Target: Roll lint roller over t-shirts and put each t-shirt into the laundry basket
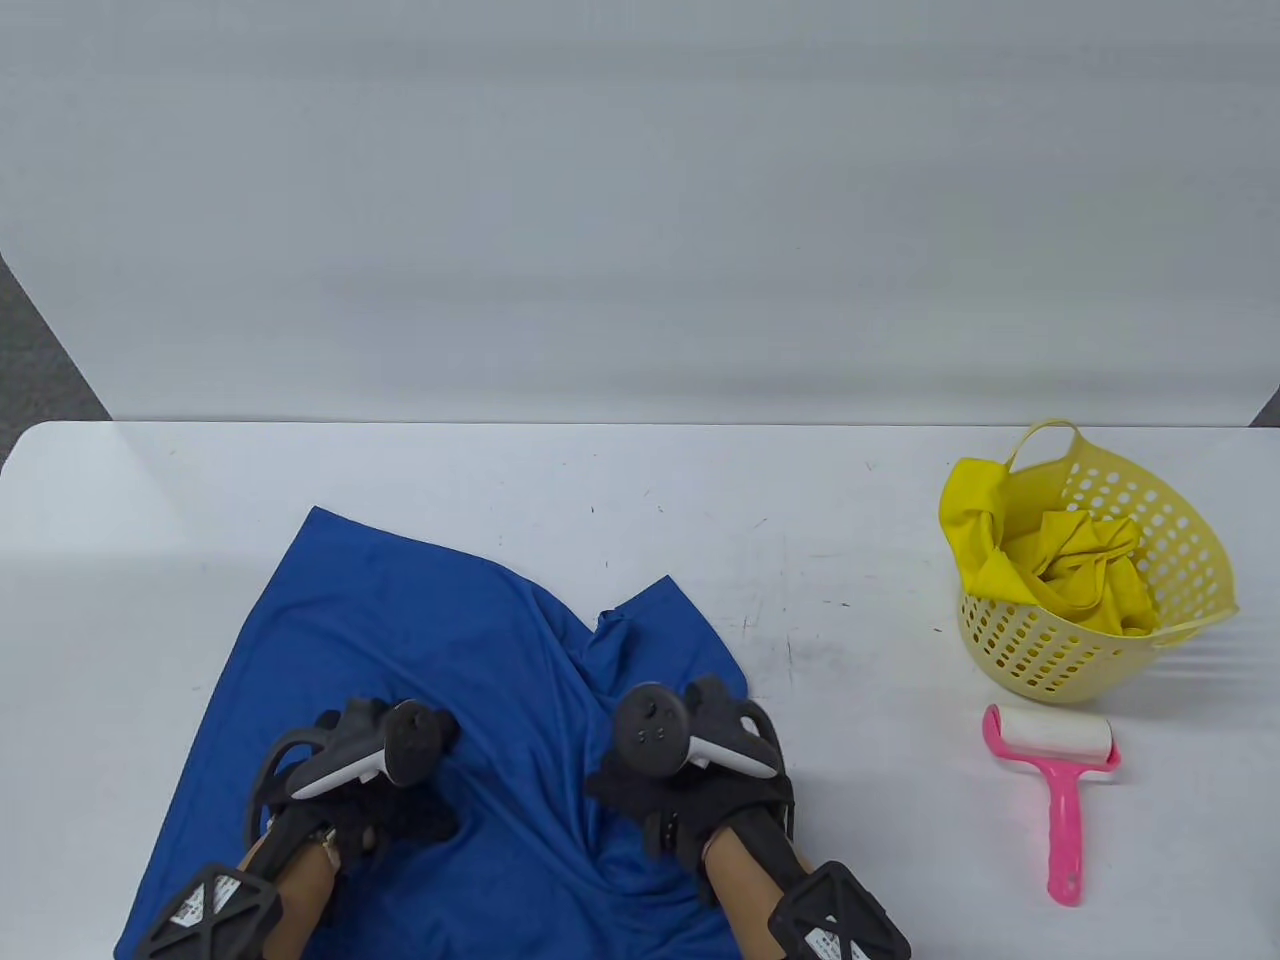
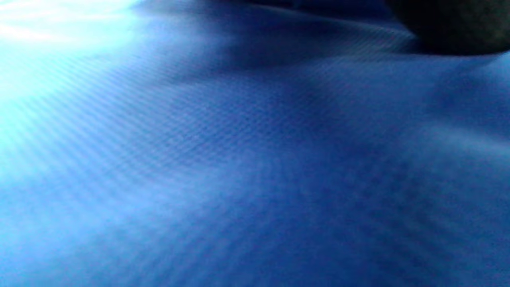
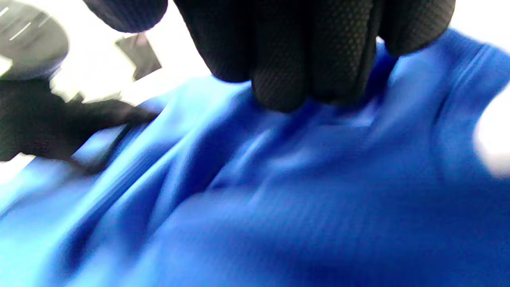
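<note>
Blue t-shirt point(image 1: 400, 620) lay rumpled; right hand point(image 1: 690, 790) pinched its folds, likely to spread it for the lint roller point(image 1: 1055, 775); left hand point(image 1: 390, 790) fingers' state unclear

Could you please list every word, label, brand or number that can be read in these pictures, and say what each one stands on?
None can be read.
White labels on the wrist mounts: print too small to read.
Blue t-shirt, yellow laundry basket, pink lint roller: no visible text.
Both wrist views: blurred fabric, no text.

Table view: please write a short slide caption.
Both gloved hands on blue t-shirt; lint roller beside yellow basket.
</note>
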Motion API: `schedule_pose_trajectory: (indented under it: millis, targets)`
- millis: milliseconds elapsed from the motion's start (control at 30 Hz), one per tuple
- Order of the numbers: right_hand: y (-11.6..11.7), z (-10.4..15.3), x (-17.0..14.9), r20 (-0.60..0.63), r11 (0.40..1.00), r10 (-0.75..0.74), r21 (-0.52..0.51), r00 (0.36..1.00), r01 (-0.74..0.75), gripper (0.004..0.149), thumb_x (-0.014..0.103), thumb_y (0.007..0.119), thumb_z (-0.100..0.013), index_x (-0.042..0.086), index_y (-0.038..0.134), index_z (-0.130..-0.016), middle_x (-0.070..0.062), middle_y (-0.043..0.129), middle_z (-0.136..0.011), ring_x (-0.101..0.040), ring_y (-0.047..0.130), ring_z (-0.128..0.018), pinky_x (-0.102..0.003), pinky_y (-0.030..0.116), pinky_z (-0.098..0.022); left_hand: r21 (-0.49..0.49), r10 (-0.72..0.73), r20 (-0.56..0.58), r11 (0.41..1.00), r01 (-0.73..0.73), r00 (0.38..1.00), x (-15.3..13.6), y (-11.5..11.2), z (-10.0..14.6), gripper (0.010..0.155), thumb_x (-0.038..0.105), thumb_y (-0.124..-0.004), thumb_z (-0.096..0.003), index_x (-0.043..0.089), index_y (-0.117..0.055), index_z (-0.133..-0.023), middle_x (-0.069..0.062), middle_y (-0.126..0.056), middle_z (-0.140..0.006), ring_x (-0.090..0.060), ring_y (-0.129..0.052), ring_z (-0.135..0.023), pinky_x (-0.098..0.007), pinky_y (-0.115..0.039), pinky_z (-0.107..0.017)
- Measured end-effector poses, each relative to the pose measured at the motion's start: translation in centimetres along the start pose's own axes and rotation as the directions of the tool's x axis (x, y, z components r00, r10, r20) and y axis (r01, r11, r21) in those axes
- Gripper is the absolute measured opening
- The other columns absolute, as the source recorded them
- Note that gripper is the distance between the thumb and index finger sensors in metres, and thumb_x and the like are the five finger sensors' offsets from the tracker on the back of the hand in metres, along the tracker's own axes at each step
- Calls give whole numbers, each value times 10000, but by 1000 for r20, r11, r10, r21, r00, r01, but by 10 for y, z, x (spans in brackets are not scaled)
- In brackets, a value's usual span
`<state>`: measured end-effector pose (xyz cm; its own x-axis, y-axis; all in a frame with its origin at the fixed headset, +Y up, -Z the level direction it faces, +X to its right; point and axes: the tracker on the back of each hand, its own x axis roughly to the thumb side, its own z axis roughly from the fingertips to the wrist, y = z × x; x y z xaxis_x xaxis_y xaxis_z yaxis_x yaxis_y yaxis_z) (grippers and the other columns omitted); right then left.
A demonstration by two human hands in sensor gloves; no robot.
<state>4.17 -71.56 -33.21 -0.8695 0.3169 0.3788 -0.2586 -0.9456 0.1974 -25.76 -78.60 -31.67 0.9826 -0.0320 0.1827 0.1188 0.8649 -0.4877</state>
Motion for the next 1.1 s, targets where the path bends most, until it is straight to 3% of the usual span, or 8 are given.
schedule_pose_trajectory:
  millis: [67, 233, 500, 667, 733, 833, 1000, 1100]
  targets:
    - [1, -18, -23, -38, 981, 6, -195, 999, -14, 580, 431, 712, -422, 124, 697, -914, -183, 817, -946, -525, 755, -834, -730, 553, -554, -7, 8, 2, 1000, -8, 1000, 0, 0, 0, 998, 707, -741, -316, 430, -201, -1109, -74, -186, -1203, -428, -256, -1154, -735, -269, -801]
    - [32, -52, -60, -214, 948, 97, 316, 972, -25, 605, 456, 562, -479, 191, 418, -1003, -101, 475, -1099, -458, 341, -1008, -764, 203, -605, -13, 11, 6, 1000, -11, 1000, 0, 0, 0, 1009, 710, -733, -316, 428, -173, -1107, -72, -163, -1198, -424, -234, -1151, -730, -267, -802]
    - [16, -42, -123, -597, 975, 101, 217, 796, 38, 745, 557, 503, -462, 179, 170, -1010, -197, 97, -1085, -519, 84, -970, -777, 93, -567, -24, 6, 4, 1000, -6, 1000, 0, 0, 1, 1033, 722, -740, -294, 429, -163, -1100, -66, -149, -1194, -416, -225, -1150, -730, -277, -801]
    - [-6, -32, -102, -454, 986, 80, -96, 887, -138, 595, 448, 632, -449, 92, 625, -925, -217, 818, -874, -504, 768, -796, -719, 493, -582, -28, 10, 6, 1000, -10, 1000, 0, 0, 1, 1034, 722, -739, -296, 427, -156, -1098, -68, -139, -1192, -417, -215, -1147, -728, -278, -802]
    - [-9, -30, -98, -436, 993, 118, 54, 892, -105, 606, 467, 637, -451, 86, 683, -920, -212, 902, -864, -515, 830, -783, -729, 535, -568, -30, 9, 8, 999, -9, 1000, 0, 0, 0, 1039, 723, -741, -294, 426, -154, -1098, -68, -138, -1192, -416, -214, -1147, -727, -279, -802]
    - [3, -29, -114, -476, 921, 90, 374, 875, 109, 700, 507, 516, -498, 93, 307, -1023, -200, 456, -1099, -541, 440, -985, -794, 304, -603, -36, 10, 10, 999, -10, 1000, 0, 0, 0, 1045, 724, -743, -292, 423, -148, -1097, -70, -129, -1192, -419, -207, -1146, -727, -284, -802]
    - [18, -22, -147, -516, 968, -44, 191, 855, 165, 735, 517, 526, -466, 190, 100, -969, -124, 39, -1062, -454, 24, -960, -765, 44, -553, -37, 12, 11, 999, -12, 1000, -1, -1, 0, 1049, 723, -747, -293, 418, -148, -1098, -72, -129, -1194, -420, -206, -1147, -726, -289, -802]
    - [5, -13, -130, -475, 999, -31, -11, 879, 30, 733, 499, 593, -457, 146, 243, -996, -238, 287, -1081, -537, 273, -966, -774, 197, -577, -32, 8, 13, 999, -8, 1000, -1, 0, 0, 1044, 723, -749, -293, 416, -161, -1100, -72, -141, -1197, -421, -218, -1148, -721, -298, -805]
